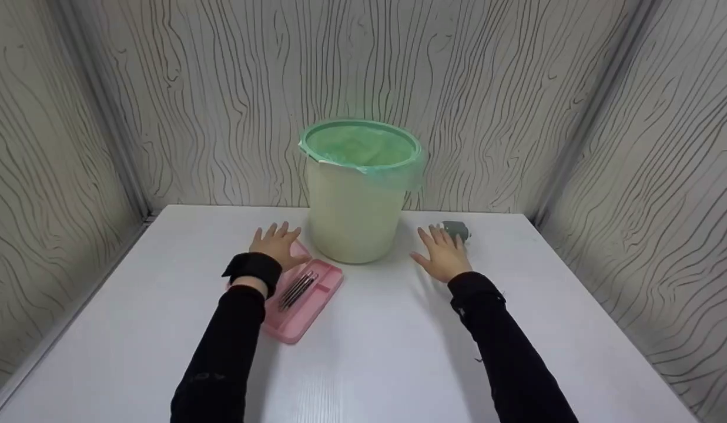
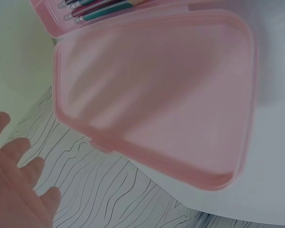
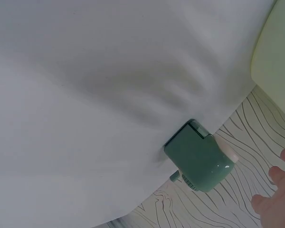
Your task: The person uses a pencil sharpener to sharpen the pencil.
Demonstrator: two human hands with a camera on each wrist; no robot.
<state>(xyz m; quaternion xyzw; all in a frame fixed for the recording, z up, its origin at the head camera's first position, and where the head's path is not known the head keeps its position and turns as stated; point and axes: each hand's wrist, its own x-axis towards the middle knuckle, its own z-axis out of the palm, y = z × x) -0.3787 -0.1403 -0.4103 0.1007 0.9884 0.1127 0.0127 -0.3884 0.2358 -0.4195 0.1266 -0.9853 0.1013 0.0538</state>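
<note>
My left hand [image 1: 276,247] hovers over the open pink pencil case [image 1: 309,312], its fingers spread and holding nothing. Several pencils [image 1: 297,291] lie side by side in one compartment. In the left wrist view the case's lid [image 2: 180,99] lies folded back, with finger shadows across it. My right hand [image 1: 445,258] is stretched out above the table to the right, also holding nothing. Just past its fingertips stands a small green device [image 3: 197,156] with a side knob, which looks like a crank pencil sharpener; in the head view the fingers partly cover it.
Between the hands, at the back, stands a tall pale-green bin [image 1: 354,217] lined with a green plastic bag [image 1: 392,170]. The white table [image 1: 369,358] ends at wood-grain-patterned panels [image 1: 234,106] at the back and both sides.
</note>
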